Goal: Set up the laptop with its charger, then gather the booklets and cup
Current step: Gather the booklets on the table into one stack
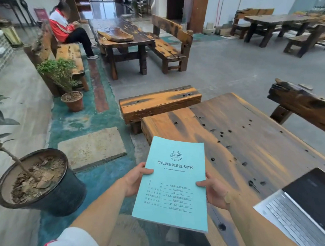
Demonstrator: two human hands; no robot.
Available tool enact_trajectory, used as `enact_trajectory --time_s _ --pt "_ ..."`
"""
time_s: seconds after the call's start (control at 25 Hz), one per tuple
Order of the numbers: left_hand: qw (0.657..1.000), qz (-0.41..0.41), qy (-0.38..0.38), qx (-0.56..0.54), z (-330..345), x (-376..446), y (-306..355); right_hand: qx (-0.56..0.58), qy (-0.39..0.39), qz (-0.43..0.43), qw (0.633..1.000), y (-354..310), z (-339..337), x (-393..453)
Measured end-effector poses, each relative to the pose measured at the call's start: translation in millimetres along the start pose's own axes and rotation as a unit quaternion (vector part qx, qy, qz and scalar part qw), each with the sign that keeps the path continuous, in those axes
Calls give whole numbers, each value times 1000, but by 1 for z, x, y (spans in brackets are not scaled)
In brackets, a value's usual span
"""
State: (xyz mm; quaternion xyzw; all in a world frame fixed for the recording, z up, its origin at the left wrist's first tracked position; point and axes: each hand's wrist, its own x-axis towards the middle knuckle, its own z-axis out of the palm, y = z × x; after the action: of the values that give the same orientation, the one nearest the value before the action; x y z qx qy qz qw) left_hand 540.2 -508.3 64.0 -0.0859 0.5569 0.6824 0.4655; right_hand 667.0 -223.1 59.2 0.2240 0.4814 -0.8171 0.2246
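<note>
Turquoise booklets point(171, 185) pinched at both edges by left hand point(136, 179) and right hand point(215, 193).

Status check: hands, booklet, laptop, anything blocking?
Left hand and right hand both grip the blue booklet, held over the table edge. Laptop open at right. No cup or charger in view.

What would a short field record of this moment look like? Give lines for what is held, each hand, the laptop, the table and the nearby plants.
held: light blue booklet, printed cover up, off the table's near left edge
left hand: left hand grips the booklet's left edge
right hand: right hand grips its right edge
laptop: open laptop at the table's right, screen dark
table: wooden table
plants: black plant pot at left; small terracotta pot farther off
cup: not in view
</note>
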Motion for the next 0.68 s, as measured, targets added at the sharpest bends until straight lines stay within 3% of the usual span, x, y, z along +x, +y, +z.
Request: enact_trajectory --time_s 0.24,0.68 --pt "999 11 43 5 -27 51 54 11 -52 1 999 -49 -1 78" --pt "992 -51 56 97 -20 185 159 10 95 15 995 -145 -38 160"
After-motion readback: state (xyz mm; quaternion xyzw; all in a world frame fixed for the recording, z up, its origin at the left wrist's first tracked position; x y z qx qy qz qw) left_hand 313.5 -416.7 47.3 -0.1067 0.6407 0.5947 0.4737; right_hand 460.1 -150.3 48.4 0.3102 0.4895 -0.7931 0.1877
